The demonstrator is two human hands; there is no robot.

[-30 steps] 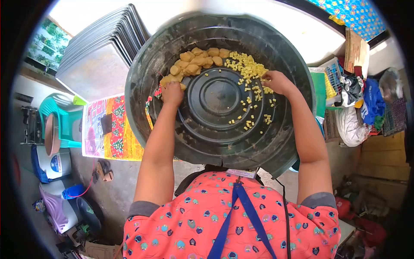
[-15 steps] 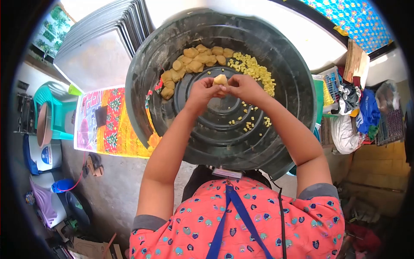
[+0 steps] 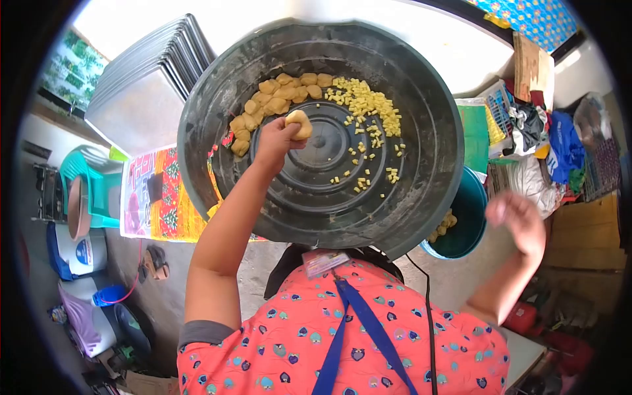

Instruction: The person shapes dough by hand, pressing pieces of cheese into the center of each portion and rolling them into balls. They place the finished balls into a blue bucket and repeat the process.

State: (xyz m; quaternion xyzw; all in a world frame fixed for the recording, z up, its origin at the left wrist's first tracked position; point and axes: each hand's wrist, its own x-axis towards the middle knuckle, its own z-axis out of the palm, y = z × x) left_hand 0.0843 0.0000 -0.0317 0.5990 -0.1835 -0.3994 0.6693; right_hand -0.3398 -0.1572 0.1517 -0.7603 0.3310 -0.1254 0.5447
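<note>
My left hand (image 3: 278,141) is closed around a ball of pale yellow dough (image 3: 300,122), held over the middle of a big dark round tub (image 3: 230,178). Along the tub's far left side sit several rounded dough pieces (image 3: 276,92), touching one another. Small yellow cubes (image 3: 365,102) are heaped at the far right, with loose ones scattered toward me. Outside the tub, my right hand (image 3: 520,220) is raised just right of a teal bucket (image 3: 475,224); motion smears its fingers. Inside that bucket, part of a lumpy dough-coloured mass (image 3: 444,227) shows beside the tub's rim.
A stack of metal trays (image 3: 141,92) leans at the far left. Below it lies a bright printed cloth (image 3: 172,184), near a turquoise chair (image 3: 92,191). Bags and cloths (image 3: 566,158) are piled at the right. Sandals (image 3: 156,263) lie on the floor.
Both hands were together at the dough ball; the right has let go and swung out right, past the tub's rim. My left hand keeps the dough ball, slightly further left. The view has shifted.
</note>
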